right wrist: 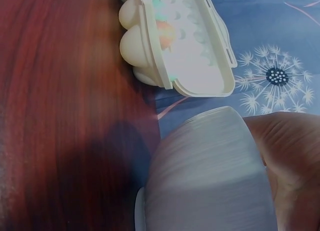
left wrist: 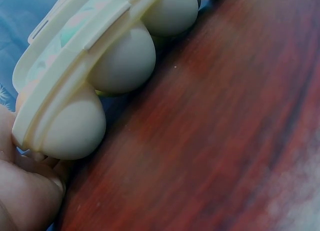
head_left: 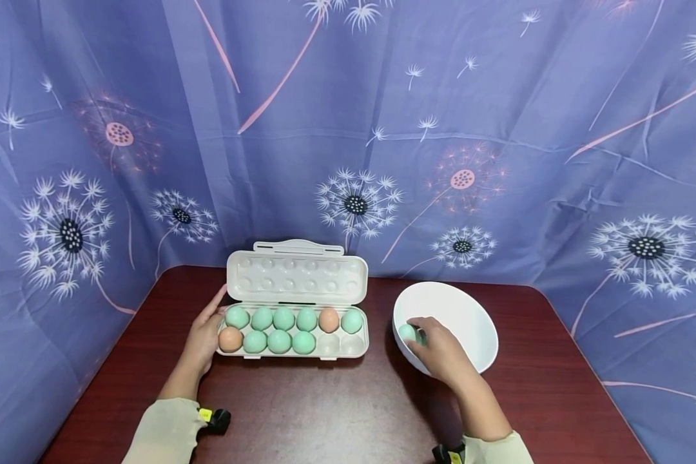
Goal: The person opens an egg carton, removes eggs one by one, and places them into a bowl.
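Eggs, eight green and two orange, fill the open carton except for two cups at the front row's right end, its lid standing raised behind them. Another green egg is pinched between thumb and fingers of the right hand, just within the left rim of the white bowl. Left hand rests against the carton's left end, fingers extended, on the dark red table.
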Motion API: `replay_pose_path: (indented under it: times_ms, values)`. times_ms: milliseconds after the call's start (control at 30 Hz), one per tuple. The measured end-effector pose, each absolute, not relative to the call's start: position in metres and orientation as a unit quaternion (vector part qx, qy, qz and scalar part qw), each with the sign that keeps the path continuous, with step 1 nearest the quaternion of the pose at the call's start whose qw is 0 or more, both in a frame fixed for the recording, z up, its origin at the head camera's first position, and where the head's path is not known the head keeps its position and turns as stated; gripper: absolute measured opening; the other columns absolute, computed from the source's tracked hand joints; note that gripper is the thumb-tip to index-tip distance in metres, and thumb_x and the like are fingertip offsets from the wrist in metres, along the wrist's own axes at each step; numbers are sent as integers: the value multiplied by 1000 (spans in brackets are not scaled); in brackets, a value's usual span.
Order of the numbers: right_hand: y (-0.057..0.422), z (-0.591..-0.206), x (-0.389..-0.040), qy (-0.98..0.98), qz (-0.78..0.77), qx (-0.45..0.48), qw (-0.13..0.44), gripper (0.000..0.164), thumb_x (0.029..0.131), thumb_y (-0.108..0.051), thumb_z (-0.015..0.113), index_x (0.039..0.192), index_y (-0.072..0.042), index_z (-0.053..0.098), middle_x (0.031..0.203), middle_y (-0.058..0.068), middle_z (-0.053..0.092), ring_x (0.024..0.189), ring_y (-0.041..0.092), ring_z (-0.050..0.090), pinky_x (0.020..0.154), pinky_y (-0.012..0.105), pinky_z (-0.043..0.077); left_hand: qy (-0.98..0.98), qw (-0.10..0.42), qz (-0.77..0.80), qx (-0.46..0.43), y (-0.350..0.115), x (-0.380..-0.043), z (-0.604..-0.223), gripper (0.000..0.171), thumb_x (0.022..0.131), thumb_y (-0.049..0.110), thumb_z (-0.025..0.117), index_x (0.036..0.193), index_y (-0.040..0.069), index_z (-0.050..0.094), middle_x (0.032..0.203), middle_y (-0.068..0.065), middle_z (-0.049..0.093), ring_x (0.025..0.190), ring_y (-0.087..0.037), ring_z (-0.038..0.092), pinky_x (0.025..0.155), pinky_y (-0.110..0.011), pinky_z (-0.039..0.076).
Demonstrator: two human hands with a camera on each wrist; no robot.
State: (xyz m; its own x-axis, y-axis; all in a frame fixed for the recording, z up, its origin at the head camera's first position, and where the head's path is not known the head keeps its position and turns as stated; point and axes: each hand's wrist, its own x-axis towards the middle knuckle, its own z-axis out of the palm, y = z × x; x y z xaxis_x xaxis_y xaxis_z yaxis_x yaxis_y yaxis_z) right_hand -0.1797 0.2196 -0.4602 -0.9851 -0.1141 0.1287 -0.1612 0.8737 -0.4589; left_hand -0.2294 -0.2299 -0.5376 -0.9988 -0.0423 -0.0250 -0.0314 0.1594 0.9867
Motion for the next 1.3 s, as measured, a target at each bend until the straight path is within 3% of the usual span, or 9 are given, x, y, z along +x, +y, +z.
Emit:
replay_pose_path:
  times_ms: [333,500,1033,1100,1200,1300]
  values:
    - [222,-459,-185,-973,216,81,12,35,85,-16,71,118,-6,66,114,13,66,100,24,62,87,43,49,-759,7,-650,25,-230,-230,-539,51,106,20,29,151,44,24,145,-14,46,124,-2,43,92,-3,33]
    - [223,-461,-187,-974,213,76,-7,34,85,-16,71,117,-7,67,109,12,67,92,19,61,83,40,49,-758,10,-651,23,-230,-229,-539,50,106,21,29,150,44,24,145,-15,47,121,1,44,93,-3,33]
    - [225,-465,-193,-979,192,71,-12,37,83,-18,72,118,-8,67,104,11,68,84,17,57,78,38,47,-756,4,-654,30,-230,-229,-539,49,107,23,30,150,46,23,147,-13,45,130,-9,40,93,-3,32]
    - [225,-466,-192,-979,193,71,-11,37,83,-18,72,118,-8,67,105,11,68,86,18,58,79,39,48,-757,4,-653,29,-230,-229,-538,49,107,23,30,150,46,24,147,-13,44,134,-15,37,99,-9,31]
    - [225,-466,-192,-978,198,69,-11,36,83,-17,72,117,-8,67,107,12,68,91,21,61,82,41,48,-754,2,-656,28,-230,-229,-538,50,106,22,29,149,47,24,148,-13,43,139,-22,33,112,-26,27]
    - [225,-467,-191,-977,201,70,-11,36,83,-16,72,117,-7,67,110,13,68,98,25,63,87,44,49,-752,2,-659,25,-230,-230,-538,51,106,21,29,150,46,24,149,-14,41,141,-24,30,115,-40,23]
